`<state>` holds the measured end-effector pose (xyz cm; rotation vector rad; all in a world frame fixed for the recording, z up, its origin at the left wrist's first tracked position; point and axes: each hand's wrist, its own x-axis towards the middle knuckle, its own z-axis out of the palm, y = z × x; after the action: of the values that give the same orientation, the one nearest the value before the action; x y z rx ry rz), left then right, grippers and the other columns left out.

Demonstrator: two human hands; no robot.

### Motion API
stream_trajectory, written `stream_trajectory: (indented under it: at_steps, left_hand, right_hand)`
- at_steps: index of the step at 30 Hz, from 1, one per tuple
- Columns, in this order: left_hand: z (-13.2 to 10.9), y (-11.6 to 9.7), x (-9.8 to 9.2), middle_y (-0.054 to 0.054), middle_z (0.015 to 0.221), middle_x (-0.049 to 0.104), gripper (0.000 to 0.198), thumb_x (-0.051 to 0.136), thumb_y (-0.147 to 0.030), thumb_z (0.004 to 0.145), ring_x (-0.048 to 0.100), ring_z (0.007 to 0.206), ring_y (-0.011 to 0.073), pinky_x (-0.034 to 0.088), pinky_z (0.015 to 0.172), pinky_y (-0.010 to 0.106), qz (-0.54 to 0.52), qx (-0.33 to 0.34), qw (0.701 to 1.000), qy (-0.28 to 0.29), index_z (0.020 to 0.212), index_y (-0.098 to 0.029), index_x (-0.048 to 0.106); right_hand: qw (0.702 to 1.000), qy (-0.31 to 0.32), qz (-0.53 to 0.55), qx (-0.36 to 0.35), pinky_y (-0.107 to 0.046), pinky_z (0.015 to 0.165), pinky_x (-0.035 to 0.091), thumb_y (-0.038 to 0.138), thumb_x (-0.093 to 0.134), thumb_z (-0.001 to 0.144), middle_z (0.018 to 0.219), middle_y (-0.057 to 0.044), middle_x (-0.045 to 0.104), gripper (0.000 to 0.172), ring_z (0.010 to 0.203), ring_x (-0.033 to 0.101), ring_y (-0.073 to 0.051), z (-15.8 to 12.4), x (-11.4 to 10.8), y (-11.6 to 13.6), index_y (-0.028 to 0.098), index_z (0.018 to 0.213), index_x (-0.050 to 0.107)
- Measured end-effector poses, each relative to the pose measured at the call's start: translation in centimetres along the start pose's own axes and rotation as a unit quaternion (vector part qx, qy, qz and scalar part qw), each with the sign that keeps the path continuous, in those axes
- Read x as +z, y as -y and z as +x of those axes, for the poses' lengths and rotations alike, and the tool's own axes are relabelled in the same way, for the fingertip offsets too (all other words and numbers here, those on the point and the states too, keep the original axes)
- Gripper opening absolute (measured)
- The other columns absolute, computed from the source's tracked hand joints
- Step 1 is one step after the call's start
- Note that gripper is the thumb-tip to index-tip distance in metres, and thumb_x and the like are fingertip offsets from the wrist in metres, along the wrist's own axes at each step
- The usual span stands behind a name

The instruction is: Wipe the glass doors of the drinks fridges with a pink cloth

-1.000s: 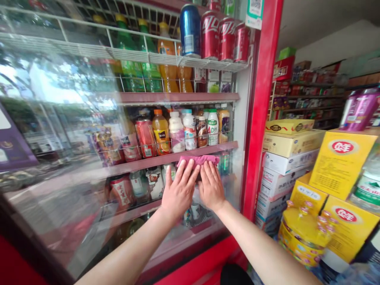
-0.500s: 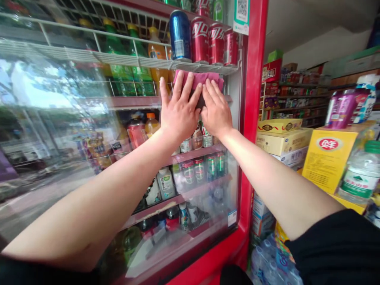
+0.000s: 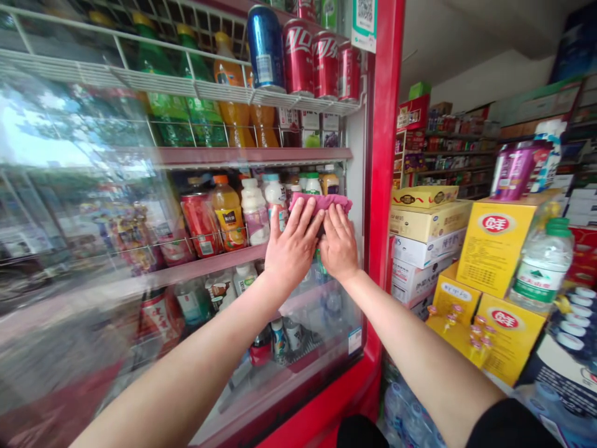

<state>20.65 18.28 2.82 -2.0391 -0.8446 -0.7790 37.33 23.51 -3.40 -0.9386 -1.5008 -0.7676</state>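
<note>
A pink cloth (image 3: 321, 201) lies pressed against the glass door (image 3: 305, 306) of a drinks fridge, level with a middle shelf. My left hand (image 3: 290, 246) rests flat on its left part, fingers spread, with the thumb side reaching past the cloth. On the right part lies my right hand (image 3: 339, 246), its fingers stretched upward and close together. The two hands almost touch, and they hide most of the cloth's lower part. Behind the glass near the left hand stand a white bottle (image 3: 254, 214) and an orange juice bottle (image 3: 228, 214).
The fridge's red frame (image 3: 386, 137) borders the glass on the right. Cola cans (image 3: 298, 59) and a blue can (image 3: 265, 50) stand on an upper rack. Yellow boxes (image 3: 494, 249), stacked cartons (image 3: 426, 221) and a large water bottle (image 3: 543, 267) are right of my arm.
Both hands have moved down the glass with the pink cloth, from just below the can rack to the middle shelf. The view has shifted slightly to the right.
</note>
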Motion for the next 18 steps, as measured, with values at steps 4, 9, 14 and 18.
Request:
stream_trajectory:
  at_steps: [4,9,14,18]
  left_hand:
    - [-3.4,-2.1,1.7,0.006,0.185,0.012,0.070,0.044,-0.025,0.108,0.016,0.174,0.0312,0.010,0.139,0.074,0.019,0.012,0.999,0.043,0.176,-0.027,0.026]
    - [-8.9,-4.5,3.9,0.004,0.183,0.018,0.072,0.048,-0.022,0.104,0.021,0.173,0.0285,0.017,0.141,0.066,0.062,0.041,0.995,0.070,0.173,-0.032,0.033]
    - [-9.8,-4.1,4.5,0.003,0.182,0.026,0.075,0.053,-0.026,0.102,0.023,0.172,0.0289,0.021,0.141,0.062,0.070,0.069,0.993,0.065,0.172,-0.035,0.031]
    - [-4.1,-1.9,2.4,0.006,0.183,0.023,0.071,0.048,-0.029,0.106,0.021,0.173,0.0302,0.015,0.141,0.066,0.054,0.067,0.995,0.042,0.175,-0.029,0.029]
  right_hand:
    - [1.000,0.019,-0.001,0.007,-0.063,0.135,0.041,0.018,0.045,0.106,0.168,-0.022,0.054,0.058,0.168,0.035,-0.034,-4.9,-0.5,0.3,0.008,0.163,0.054]
    - [0.997,0.070,-0.021,0.025,-0.062,0.128,0.051,0.013,0.049,0.102,0.166,-0.023,0.056,0.064,0.163,0.045,-0.037,-12.0,-1.4,1.5,0.009,0.166,0.050]
    - [0.993,0.112,-0.025,0.033,-0.066,0.126,0.053,0.016,0.057,0.098,0.173,-0.022,0.046,0.081,0.163,0.044,-0.040,-13.4,-2.1,1.6,0.013,0.175,0.033]
    - [0.990,0.138,-0.020,0.012,-0.064,0.135,0.039,0.024,0.060,0.102,0.178,-0.023,0.036,0.076,0.169,0.033,-0.037,-6.2,-3.6,-0.1,0.008,0.173,0.037]
